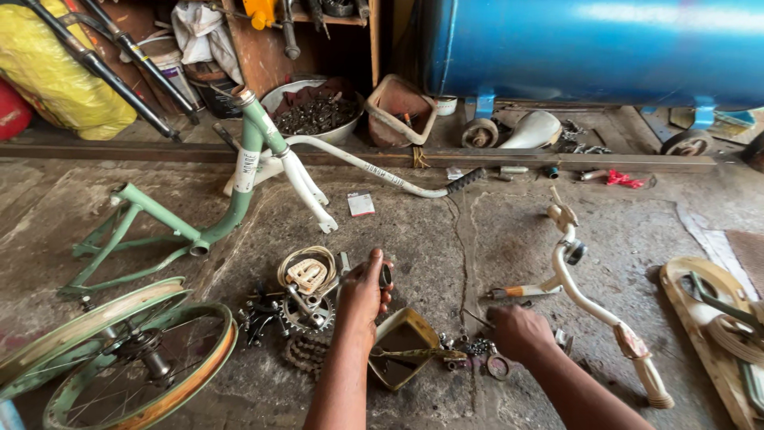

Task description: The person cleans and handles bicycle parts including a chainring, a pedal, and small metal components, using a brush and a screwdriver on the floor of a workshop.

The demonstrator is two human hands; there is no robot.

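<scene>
A metal bowl (318, 111) at the back wall is heaped with small dark bicycle parts. Near the hands, a tilted yellow tin (402, 346) on the concrete floor (493, 231) holds dark liquid, with a thin tool lying across its rim.

The left hand (362, 291) is raised just above the tin, its grip clamped on a small dark ring (386, 275) pinched at the fingertips. The right hand (521, 330) rests lower, just right of the tin, fingers curled down into a scatter of small bolts (477, 346); whether its grip holds any I cannot tell.

A crank with sprocket (306, 310) and a chain (302, 350) lie left of the left hand.
</scene>
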